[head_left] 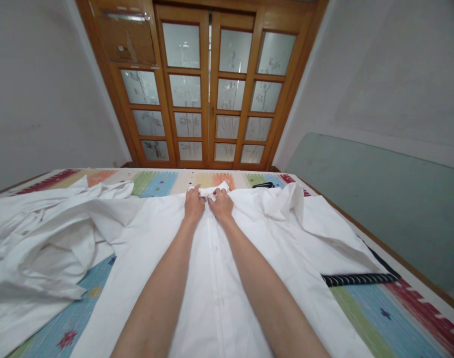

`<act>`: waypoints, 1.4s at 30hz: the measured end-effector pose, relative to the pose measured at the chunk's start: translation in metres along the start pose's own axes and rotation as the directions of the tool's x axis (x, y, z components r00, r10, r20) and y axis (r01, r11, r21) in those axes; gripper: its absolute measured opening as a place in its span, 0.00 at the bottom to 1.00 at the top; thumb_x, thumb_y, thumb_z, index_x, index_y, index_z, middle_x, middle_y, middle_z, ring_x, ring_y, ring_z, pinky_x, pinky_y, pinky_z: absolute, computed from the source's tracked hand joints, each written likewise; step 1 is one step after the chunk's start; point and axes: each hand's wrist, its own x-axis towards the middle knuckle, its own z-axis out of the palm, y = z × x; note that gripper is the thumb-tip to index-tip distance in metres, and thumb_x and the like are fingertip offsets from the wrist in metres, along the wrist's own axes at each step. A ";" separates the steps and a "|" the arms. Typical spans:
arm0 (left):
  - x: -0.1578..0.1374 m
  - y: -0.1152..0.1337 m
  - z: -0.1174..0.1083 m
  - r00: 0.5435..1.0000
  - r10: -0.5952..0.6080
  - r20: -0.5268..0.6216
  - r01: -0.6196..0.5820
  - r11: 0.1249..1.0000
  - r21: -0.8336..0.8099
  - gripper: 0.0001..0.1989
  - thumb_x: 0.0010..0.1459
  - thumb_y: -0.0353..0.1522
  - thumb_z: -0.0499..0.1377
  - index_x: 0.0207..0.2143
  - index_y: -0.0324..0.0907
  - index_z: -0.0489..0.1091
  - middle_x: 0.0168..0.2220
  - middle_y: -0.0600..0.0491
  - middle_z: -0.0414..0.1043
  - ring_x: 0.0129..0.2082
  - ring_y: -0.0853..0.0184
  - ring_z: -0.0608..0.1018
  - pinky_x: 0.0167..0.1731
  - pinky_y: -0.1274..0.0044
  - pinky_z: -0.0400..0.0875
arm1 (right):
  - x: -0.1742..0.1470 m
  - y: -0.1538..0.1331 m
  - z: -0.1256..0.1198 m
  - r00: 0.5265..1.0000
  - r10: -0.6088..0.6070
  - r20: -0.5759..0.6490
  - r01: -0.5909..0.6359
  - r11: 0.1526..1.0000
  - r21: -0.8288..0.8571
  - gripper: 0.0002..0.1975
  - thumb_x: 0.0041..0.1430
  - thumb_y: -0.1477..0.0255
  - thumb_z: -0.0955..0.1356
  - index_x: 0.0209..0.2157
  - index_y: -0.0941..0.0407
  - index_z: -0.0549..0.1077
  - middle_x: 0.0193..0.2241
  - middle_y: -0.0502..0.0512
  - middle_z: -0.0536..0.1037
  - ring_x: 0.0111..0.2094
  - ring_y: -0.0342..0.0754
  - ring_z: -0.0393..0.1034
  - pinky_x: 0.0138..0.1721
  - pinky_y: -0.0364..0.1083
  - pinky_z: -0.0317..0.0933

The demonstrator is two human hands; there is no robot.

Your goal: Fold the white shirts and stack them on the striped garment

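A white button-up shirt (219, 278) lies spread flat on a bed, its button placket running down the middle towards me. Both my arms reach out over it. My left hand (194, 203) and my right hand (221, 204) sit side by side at the shirt's far end, near the collar, fingers pinched on the fabric at the top of the placket. The fingertips are partly hidden by the cloth.
A striped multicoloured bedsheet (391, 308) covers the bed. More crumpled white clothing (44, 248) is heaped at the left. A dark striped garment (357, 279) pokes out under the shirt at the right. A small black object (263, 185) lies near the far edge. Wooden glass-panelled doors (208, 89) stand beyond.
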 end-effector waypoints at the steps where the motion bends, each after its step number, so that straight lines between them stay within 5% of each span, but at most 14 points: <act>1: 0.001 0.000 -0.001 1.000 -0.008 0.005 0.008 1.000 0.011 0.21 0.54 0.24 0.56 0.51 0.41 0.71 0.42 0.47 0.73 0.48 0.59 0.73 0.53 0.67 0.66 | -0.001 -0.001 0.000 0.999 0.033 -0.019 -0.033 0.999 -0.012 0.12 0.58 0.69 0.64 0.44 0.54 0.70 0.44 0.59 0.73 0.44 0.53 0.69 0.43 0.48 0.63; 5: 0.002 0.004 -0.005 1.000 -0.015 0.011 0.014 0.997 0.075 0.12 0.55 0.26 0.54 0.34 0.42 0.78 0.37 0.47 0.74 0.44 0.60 0.73 0.49 0.69 0.67 | 0.000 0.000 0.001 0.990 0.091 -0.110 -0.091 0.996 0.009 0.16 0.53 0.74 0.65 0.45 0.57 0.69 0.44 0.64 0.72 0.47 0.57 0.68 0.46 0.51 0.61; 10: 0.000 0.013 -0.011 0.996 -0.062 0.057 0.049 0.976 0.212 0.11 0.53 0.28 0.55 0.27 0.41 0.77 0.34 0.45 0.77 0.43 0.56 0.74 0.44 0.69 0.67 | 0.007 0.010 0.008 0.981 0.094 -0.172 -0.054 0.974 0.221 0.21 0.47 0.78 0.64 0.45 0.56 0.68 0.44 0.60 0.72 0.43 0.53 0.68 0.47 0.49 0.61; 15: -0.003 0.019 -0.013 0.984 -0.070 0.161 0.041 0.983 0.177 0.06 0.50 0.34 0.61 0.29 0.42 0.75 0.33 0.49 0.77 0.39 0.59 0.75 0.42 0.71 0.66 | 0.014 0.019 0.014 0.969 0.133 -0.208 -0.027 0.895 0.446 0.23 0.41 0.80 0.62 0.43 0.55 0.69 0.40 0.55 0.73 0.38 0.48 0.69 0.46 0.47 0.62; 22: -0.004 0.014 -0.010 0.991 -0.023 0.134 0.011 0.996 0.087 0.10 0.53 0.33 0.63 0.39 0.41 0.73 0.39 0.49 0.75 0.42 0.62 0.75 0.46 0.72 0.66 | 0.016 0.018 0.013 0.989 0.114 -0.096 -0.034 0.797 0.604 0.21 0.41 0.81 0.62 0.41 0.54 0.70 0.37 0.51 0.79 0.33 0.46 0.72 0.41 0.44 0.65; 28: -0.003 0.009 -0.007 0.995 0.019 0.093 -0.025 0.998 0.059 0.08 0.52 0.32 0.63 0.37 0.41 0.74 0.39 0.49 0.75 0.43 0.62 0.74 0.48 0.72 0.66 | 0.014 0.014 0.007 0.988 0.142 -0.056 -0.067 0.732 0.678 0.17 0.47 0.78 0.62 0.41 0.57 0.73 0.38 0.55 0.81 0.37 0.45 0.76 0.41 0.42 0.66; 32: -0.004 0.011 -0.008 0.996 0.009 0.083 -0.020 0.991 0.132 0.07 0.52 0.35 0.62 0.34 0.42 0.74 0.35 0.50 0.76 0.41 0.60 0.74 0.46 0.70 0.67 | 0.012 0.014 0.001 0.984 0.171 -0.056 -0.107 0.808 0.579 0.16 0.52 0.77 0.61 0.37 0.56 0.78 0.35 0.55 0.82 0.39 0.47 0.75 0.43 0.43 0.66; 37: -0.006 0.017 -0.012 0.993 -0.028 0.112 -0.001 0.969 0.246 0.06 0.52 0.34 0.59 0.29 0.42 0.76 0.34 0.46 0.77 0.41 0.56 0.76 0.44 0.68 0.68 | 0.008 0.010 -0.004 0.984 0.128 -0.124 -0.100 0.972 0.211 0.17 0.59 0.75 0.60 0.32 0.54 0.81 0.36 0.58 0.82 0.51 0.55 0.68 0.52 0.53 0.60; 42: -0.007 0.020 -0.013 0.992 -0.052 0.118 0.015 0.956 0.293 0.09 0.52 0.31 0.57 0.28 0.41 0.78 0.35 0.43 0.78 0.42 0.55 0.77 0.44 0.68 0.69 | 0.003 0.005 -0.003 0.999 0.003 -0.039 -0.003 1.000 0.011 0.15 0.59 0.77 0.63 0.36 0.57 0.82 0.40 0.62 0.81 0.51 0.56 0.67 0.52 0.51 0.59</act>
